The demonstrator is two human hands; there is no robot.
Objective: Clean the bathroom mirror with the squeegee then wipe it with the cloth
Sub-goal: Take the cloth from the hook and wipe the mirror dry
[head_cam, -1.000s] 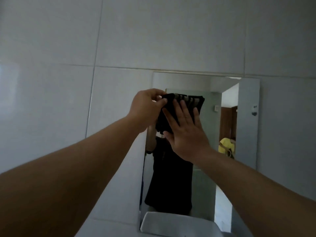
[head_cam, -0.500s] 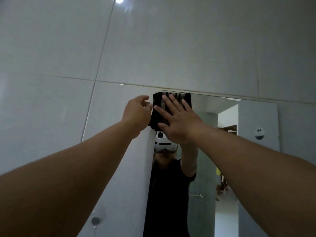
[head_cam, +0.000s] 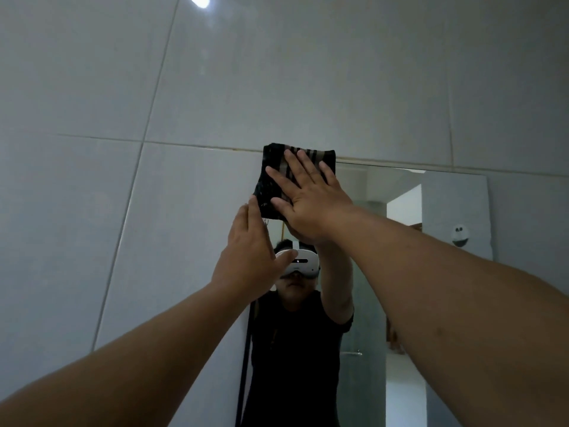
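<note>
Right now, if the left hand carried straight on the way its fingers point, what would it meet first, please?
Probably the cloth: the left hand points up at its lower left corner, fingertips about touching it already; depth is unclear.

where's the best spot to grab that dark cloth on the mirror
Probably the cloth's lower-left corner, from the left. The right hand presses flat over its centre and right side, leaving that edge bare, and the left hand's fingertips already touch there at the mirror's top-left corner.
</note>
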